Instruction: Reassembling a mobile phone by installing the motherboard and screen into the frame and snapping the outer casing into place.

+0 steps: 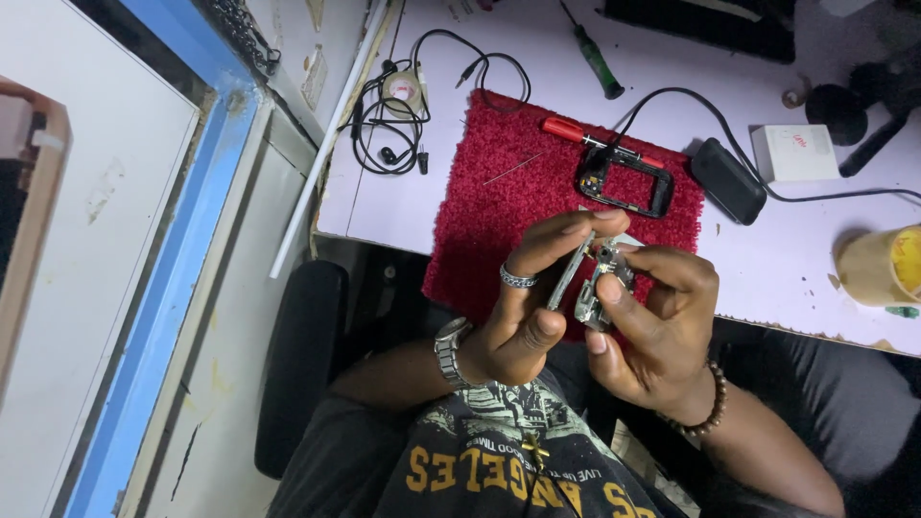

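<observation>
Your left hand [526, 321] pinches a thin metal tool [570, 273] and your right hand [652, 321] grips the small circuit assembly [600, 283] above the red mat [508, 206]; a slip could gouge or drop it.

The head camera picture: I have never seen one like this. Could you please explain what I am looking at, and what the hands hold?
The camera sits on a person's head and looks down at their own two bare hands. The left hand, wearing a ring and a watch, holds a thin metal tool. The right hand holds a small phone part. Beyond them, a red mat on the pale table carries a red screwdriver and a black phone frame. Black earphones lie nearby.
</observation>
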